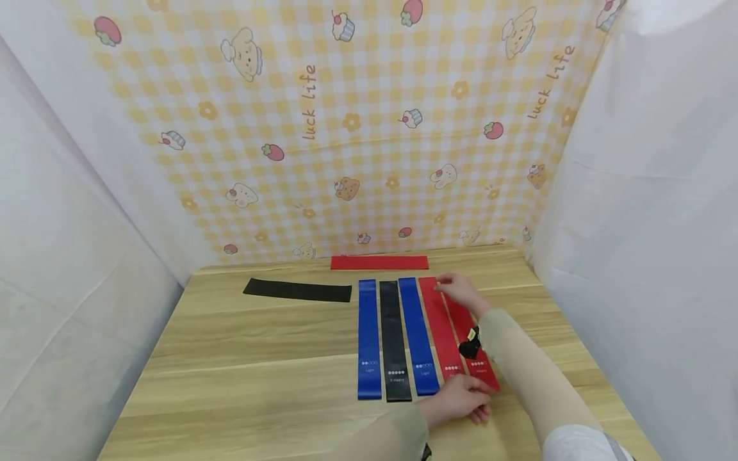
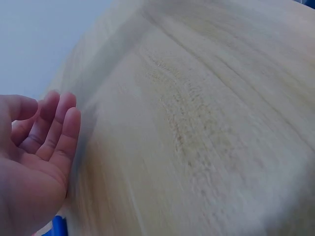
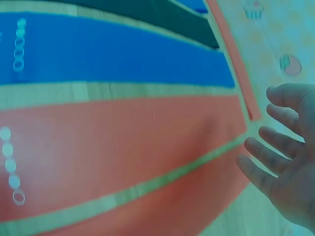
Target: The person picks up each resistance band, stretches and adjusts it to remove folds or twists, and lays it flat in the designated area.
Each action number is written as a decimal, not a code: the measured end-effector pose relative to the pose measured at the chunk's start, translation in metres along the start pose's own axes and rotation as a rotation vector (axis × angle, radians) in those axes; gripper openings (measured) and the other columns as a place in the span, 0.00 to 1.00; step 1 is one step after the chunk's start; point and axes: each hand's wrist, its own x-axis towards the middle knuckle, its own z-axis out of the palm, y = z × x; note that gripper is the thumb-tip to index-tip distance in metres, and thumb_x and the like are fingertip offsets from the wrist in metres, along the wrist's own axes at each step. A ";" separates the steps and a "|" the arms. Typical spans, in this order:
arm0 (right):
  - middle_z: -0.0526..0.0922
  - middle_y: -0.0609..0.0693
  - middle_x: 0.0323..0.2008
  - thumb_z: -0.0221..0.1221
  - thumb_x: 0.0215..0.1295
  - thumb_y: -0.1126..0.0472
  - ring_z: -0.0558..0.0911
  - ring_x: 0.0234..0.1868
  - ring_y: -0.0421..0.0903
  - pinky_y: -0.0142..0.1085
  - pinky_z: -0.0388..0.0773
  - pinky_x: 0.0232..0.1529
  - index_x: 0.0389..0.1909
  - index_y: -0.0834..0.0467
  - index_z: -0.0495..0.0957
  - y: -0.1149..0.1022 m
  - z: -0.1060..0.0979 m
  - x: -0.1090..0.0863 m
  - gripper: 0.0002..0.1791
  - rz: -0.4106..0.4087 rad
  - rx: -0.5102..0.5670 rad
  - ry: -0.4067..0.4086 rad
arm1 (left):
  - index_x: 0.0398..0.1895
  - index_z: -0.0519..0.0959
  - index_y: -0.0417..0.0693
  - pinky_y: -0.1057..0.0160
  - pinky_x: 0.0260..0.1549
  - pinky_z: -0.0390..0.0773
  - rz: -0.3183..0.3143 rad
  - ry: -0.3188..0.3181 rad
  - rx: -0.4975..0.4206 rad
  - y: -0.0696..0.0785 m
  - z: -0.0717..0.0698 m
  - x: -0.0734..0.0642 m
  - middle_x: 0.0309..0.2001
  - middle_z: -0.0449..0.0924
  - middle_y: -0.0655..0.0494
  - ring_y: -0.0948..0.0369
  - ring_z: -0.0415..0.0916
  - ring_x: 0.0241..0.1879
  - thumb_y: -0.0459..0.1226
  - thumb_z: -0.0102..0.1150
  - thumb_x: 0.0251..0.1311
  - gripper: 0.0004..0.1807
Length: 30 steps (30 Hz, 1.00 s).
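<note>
Flat resistance bands lie side by side on the wooden table: a blue band (image 1: 369, 339), a black band (image 1: 394, 339), a second blue band (image 1: 419, 339), a red band (image 1: 441, 320) and an outer red band (image 1: 481, 374). My left hand (image 1: 458, 398) is at the near ends of the red bands, covering part of one; its fingers are loosely bent with nothing held in the left wrist view. At the far ends, my right hand (image 1: 460, 291) hovers over or touches the outer red band; I cannot tell which. The right wrist view shows its fingers spread, holding nothing.
Another red band (image 1: 379, 262) lies crosswise near the back edge. To the left, another black band (image 1: 296, 290) lies crosswise on the table (image 1: 242, 365). A checked cloth (image 1: 380, 153) hangs behind, with white sheets (image 1: 646, 192) at both sides.
</note>
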 end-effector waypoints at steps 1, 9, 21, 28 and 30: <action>0.76 0.65 0.55 0.55 0.69 0.60 0.76 0.53 0.60 0.49 0.75 0.50 0.60 0.68 0.72 -0.005 0.002 0.001 0.23 -0.026 -0.018 -0.006 | 0.39 0.84 0.43 0.61 0.27 0.82 0.009 -0.028 0.013 0.001 -0.004 -0.003 0.24 0.81 0.52 0.60 0.80 0.23 0.34 0.57 0.66 0.07; 0.74 0.64 0.59 0.57 0.69 0.62 0.75 0.56 0.60 0.51 0.74 0.53 0.59 0.66 0.74 -0.038 0.017 0.000 0.21 -0.102 -0.002 -0.058 | 0.40 0.84 0.39 0.63 0.28 0.81 0.107 -0.120 0.061 -0.001 -0.054 -0.035 0.26 0.82 0.53 0.62 0.81 0.25 0.34 0.56 0.66 0.09; 0.84 0.52 0.40 0.64 0.62 0.62 0.80 0.38 0.48 0.41 0.79 0.36 0.45 0.59 0.84 -0.058 0.065 0.007 0.11 -0.241 -0.067 0.047 | 0.46 0.81 0.35 0.57 0.31 0.80 0.119 0.137 0.133 -0.006 -0.174 -0.071 0.31 0.82 0.49 0.57 0.80 0.29 0.34 0.53 0.68 0.12; 0.84 0.52 0.42 0.63 0.63 0.64 0.81 0.42 0.49 0.46 0.78 0.44 0.47 0.61 0.83 -0.073 0.102 0.007 0.13 -0.286 -0.119 0.051 | 0.47 0.78 0.30 0.57 0.34 0.80 0.151 0.367 0.092 -0.009 -0.228 -0.077 0.34 0.81 0.44 0.55 0.78 0.32 0.32 0.53 0.67 0.13; 0.83 0.52 0.45 0.62 0.64 0.64 0.81 0.44 0.50 0.46 0.78 0.46 0.49 0.60 0.82 -0.077 0.113 0.008 0.13 -0.293 -0.186 0.038 | 0.47 0.78 0.28 0.56 0.34 0.80 0.171 0.417 0.080 -0.012 -0.239 -0.078 0.35 0.80 0.41 0.54 0.77 0.33 0.31 0.53 0.66 0.13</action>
